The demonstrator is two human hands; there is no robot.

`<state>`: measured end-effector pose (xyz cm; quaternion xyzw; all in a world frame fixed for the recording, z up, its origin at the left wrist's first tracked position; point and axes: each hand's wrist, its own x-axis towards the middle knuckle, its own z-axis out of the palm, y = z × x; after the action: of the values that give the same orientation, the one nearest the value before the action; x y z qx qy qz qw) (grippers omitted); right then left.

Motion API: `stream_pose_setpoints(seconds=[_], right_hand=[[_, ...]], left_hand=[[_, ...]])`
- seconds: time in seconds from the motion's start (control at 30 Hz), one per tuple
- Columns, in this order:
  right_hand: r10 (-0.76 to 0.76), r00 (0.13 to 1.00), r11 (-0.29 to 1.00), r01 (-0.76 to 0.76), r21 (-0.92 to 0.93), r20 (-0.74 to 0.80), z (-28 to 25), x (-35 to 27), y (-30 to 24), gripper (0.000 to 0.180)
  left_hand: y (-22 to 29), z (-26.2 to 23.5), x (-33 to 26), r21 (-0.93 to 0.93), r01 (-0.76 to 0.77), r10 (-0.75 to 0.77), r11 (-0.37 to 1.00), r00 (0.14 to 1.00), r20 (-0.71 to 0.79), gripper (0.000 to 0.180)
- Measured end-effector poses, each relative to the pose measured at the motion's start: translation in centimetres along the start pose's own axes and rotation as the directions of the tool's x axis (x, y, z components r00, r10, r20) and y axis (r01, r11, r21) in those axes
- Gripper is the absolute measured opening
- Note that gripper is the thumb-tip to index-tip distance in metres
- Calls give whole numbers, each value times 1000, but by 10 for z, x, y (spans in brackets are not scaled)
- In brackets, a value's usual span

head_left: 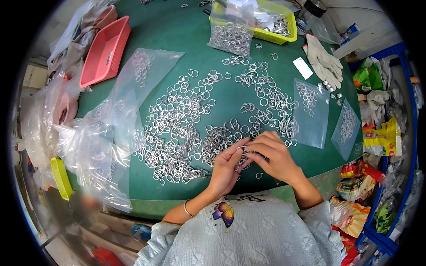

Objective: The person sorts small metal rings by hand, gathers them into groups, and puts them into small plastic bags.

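Observation:
My left hand (225, 172) and my right hand (276, 156) meet at the near edge of the green table (177, 194). Both are closed at the fingertips around a small silver metal ring (243, 149), which the fingers partly hide. Just beyond the hands lies a dense heap of silver rings (216, 142). A larger spread of rings (175, 128) covers the table to the left, and a looser band of rings (268, 91) curves away on the right. One single ring (259, 175) rests beside my right wrist.
Clear plastic bags (100, 146) lie at the left, near a pink basket (105, 53). A yellow-green basket (290, 31) stands at the back beside a bag of rings (230, 37). Flat bags with rings (310, 119) and pale gloves (323, 62) lie right, before a blue shelf (401, 213).

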<state>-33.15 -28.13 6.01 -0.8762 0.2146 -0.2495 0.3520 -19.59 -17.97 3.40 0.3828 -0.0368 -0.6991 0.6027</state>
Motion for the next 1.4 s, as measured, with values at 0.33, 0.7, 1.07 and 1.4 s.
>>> stream_pose_setpoints(seconds=[0.33,0.7,1.07,1.4], right_hand=[[198,967,888,-246,388,160,-12,-9,1,4],[470,881,849,-467,247,51,-11,-9,23,14],[382,805,913,-406,48,-454,-6,-1,50,8],[448,879,892,-428,143,-165,-13,-5,24,10]], left_hand=[[5,-5,5,-214,212,-180,954,971,160,39],[-2,-7,15,79,359,-366,930,925,99,39],[-11,-22,19,-12,355,-348,935,922,169,39],[-3,4,19,-215,290,-284,933,957,60,40]])
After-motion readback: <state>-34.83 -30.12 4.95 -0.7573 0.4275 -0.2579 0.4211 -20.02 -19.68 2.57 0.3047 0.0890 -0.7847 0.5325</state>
